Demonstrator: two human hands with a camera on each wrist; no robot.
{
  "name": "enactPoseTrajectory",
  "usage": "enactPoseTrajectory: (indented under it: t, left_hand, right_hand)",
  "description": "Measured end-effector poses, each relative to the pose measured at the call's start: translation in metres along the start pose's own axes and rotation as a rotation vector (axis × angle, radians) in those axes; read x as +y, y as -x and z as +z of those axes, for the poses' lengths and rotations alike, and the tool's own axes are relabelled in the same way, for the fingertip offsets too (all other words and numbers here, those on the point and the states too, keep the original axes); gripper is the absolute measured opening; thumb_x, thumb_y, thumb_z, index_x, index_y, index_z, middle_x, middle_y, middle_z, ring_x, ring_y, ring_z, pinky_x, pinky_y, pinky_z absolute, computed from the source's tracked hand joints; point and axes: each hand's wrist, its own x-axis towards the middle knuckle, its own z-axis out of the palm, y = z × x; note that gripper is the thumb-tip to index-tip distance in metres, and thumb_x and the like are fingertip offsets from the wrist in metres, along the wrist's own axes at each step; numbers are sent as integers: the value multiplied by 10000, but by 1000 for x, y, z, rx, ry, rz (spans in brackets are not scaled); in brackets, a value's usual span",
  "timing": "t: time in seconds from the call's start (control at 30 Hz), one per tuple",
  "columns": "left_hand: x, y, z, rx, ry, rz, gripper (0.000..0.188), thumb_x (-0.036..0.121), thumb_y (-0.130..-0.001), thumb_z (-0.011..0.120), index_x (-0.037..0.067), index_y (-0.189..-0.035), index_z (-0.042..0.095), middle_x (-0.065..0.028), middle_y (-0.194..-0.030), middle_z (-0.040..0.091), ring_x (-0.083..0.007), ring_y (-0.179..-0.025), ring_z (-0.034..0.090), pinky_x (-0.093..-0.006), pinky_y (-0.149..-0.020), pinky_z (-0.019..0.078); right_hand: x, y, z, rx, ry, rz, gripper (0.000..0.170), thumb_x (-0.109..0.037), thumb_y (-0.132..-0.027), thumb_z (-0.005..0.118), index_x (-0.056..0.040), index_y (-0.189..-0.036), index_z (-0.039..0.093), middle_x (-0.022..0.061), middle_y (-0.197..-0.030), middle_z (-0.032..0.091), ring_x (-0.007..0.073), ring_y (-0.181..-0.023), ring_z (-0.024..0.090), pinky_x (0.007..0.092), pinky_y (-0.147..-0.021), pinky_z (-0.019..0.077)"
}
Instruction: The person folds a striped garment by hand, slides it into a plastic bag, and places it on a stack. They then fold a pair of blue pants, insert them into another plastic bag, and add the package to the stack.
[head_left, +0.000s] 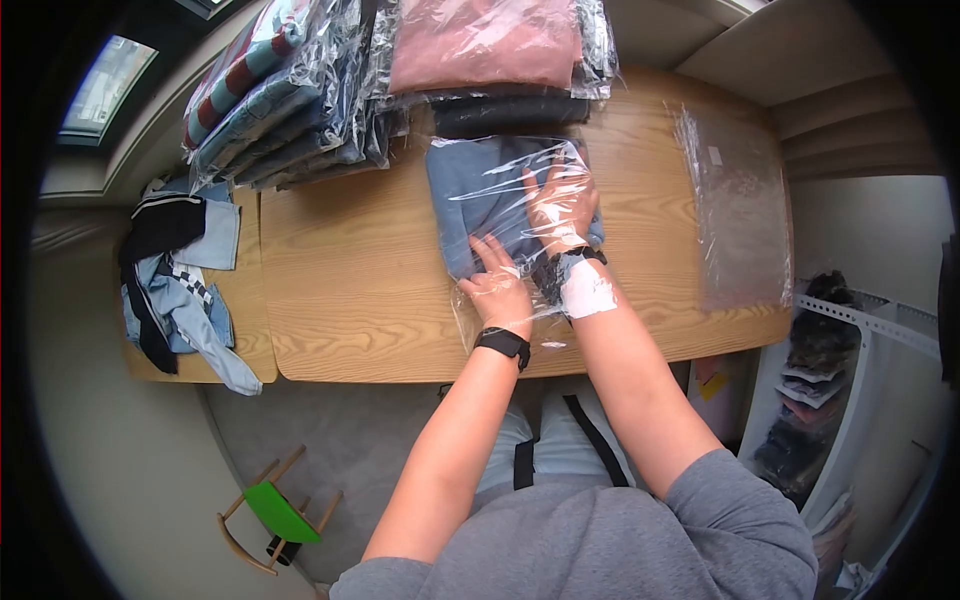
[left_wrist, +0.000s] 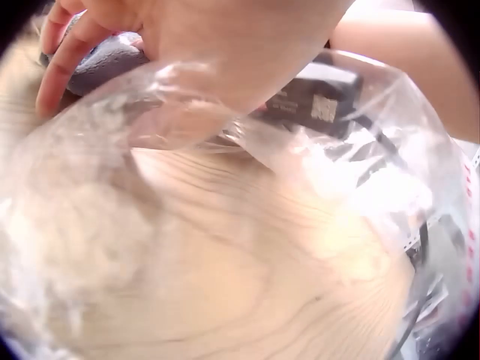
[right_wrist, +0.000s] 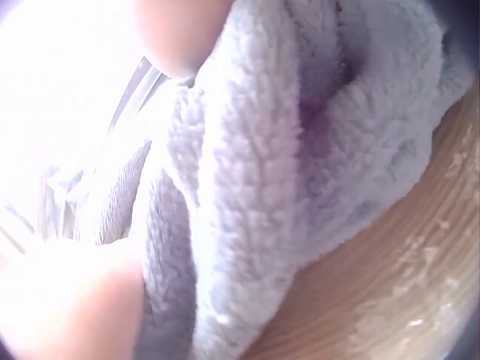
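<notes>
A folded blue-grey fleecy garment (head_left: pixel 462 190) lies in a clear plastic bag (head_left: pixel 500 165) on the table. My right hand (head_left: pixel 565 205) is inside the bag, spread over the garment's right side under the film. In the right wrist view, fingers (right_wrist: pixel 180 34) border the soft folds of the garment (right_wrist: pixel 247 172). My left hand (head_left: pixel 498 298) rests with extended fingers at the garment's lower left edge. Film of the bag (left_wrist: pixel 90 225) loops round below that hand (left_wrist: pixel 202 45) in the left wrist view, where garment cloth (left_wrist: pixel 109 64) shows behind its fingers.
Bagged clothes stand in stacks at the back, one topped by a pink garment (head_left: pixel 485 45), another by a striped one (head_left: pixel 245 75). Flat clear bags (head_left: pixel 740 210) lie at the right. Loose clothes (head_left: pixel 180 270) lie at the left. A green chair (head_left: pixel 280 512) is on the floor.
</notes>
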Motion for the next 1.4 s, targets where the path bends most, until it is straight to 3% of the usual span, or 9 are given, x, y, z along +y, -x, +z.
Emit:
enactPoseTrajectory:
  t: [0.2, 0.33, 0.5, 0.57, 0.67, 0.77, 0.9, 1.13, 1.4]
  left_hand:
    - [-5, 4, 6, 47, -42, 65, 657, 165, -790, 523, -37, -1382, 324, -269, -1433, 296, -226, -641, 608, -373, -707, 445]
    - [-2, 8, 10, 45, -38, 28, 680, 169, -785, 526, -51, -1387, 300, -281, -1435, 281, -244, -699, 627, -366, -697, 457]
    - [-6, 13, -21, 40, 176, 54, 637, 206, -833, 492, -60, -1376, 294, -256, -1394, 338, -313, -1150, 490, -402, -889, 418]
    - [-12, 7, -16, 249, 328, 293, 576, 199, -834, 494, -15, -1352, 360, -210, -1310, 423, -322, -1242, 388, -430, -1028, 310]
    - [-12, -7, -7, 370, 260, 297, 541, 222, -858, 487, 30, -1356, 398, -185, -1415, 362, -340, -1329, 298, -471, -1077, 238]
    - [-15, -21, -1, 338, 456, 327, 552, 247, -875, 483, 39, -1376, 380, -161, -1469, 298, -330, -1380, 214, -471, -1106, 168]
    - [-10, -46, -6, 348, 208, 262, 581, 373, -916, 437, 41, -1387, 367, -126, -1479, 296, -284, -1388, 213, -468, -1118, 99]
    - [-2, -55, -7, 234, 375, -132, 796, 525, -913, 380, -119, -1367, 272, -259, -1440, 280, -364, -1364, 213, -459, -1110, 152]
    - [-4, -47, 8, 286, 410, -45, 821, 518, -870, 478, -71, -1393, 249, -284, -1446, 223, -392, -1365, 179, -527, -1092, 152]
  right_hand:
    - [9, 1, -2, 163, -478, 178, 471, -254, -904, 505, 53, -1259, 472, 202, -1270, 493, 340, -1153, 470, 406, -977, 371]
    - [28, 16, 3, 285, -650, -29, 453, -100, -840, 552, 31, -1264, 464, 198, -1317, 463, 380, -1111, 505, 405, -943, 415]
    - [16, 71, -28, -7, -254, -186, 584, -289, -846, 567, -95, -1371, 399, 201, -1474, 247, 334, -1381, 206, 566, -1074, 151]
    - [18, 92, -20, -44, -233, -261, 567, -291, -857, 549, -144, -1383, 395, 155, -1488, 248, 329, -1386, 201, 573, -1076, 134]
    - [19, 104, -23, -16, -191, -284, 552, -275, -859, 550, -173, -1380, 402, 116, -1448, 319, 302, -1362, 252, 555, -1082, 134]
    - [17, 95, -28, 121, -214, -225, 515, -305, -853, 544, -116, -1326, 466, 92, -1192, 534, 258, -1149, 449, 506, -1019, 266]
    - [17, 72, -26, 20, -80, -80, 454, -219, -851, 545, -30, -1261, 499, 70, -958, 561, 227, -898, 492, 431, -879, 342]
    - [22, 78, -17, 105, -176, -39, 393, -287, -822, 576, -42, -1129, 578, 79, -965, 581, 242, -904, 507, 440, -886, 351]
    - [30, 87, 5, 150, -271, -72, 587, -348, -813, 602, -63, -1308, 465, 66, -1100, 497, 244, -1064, 445, 520, -1060, 229]
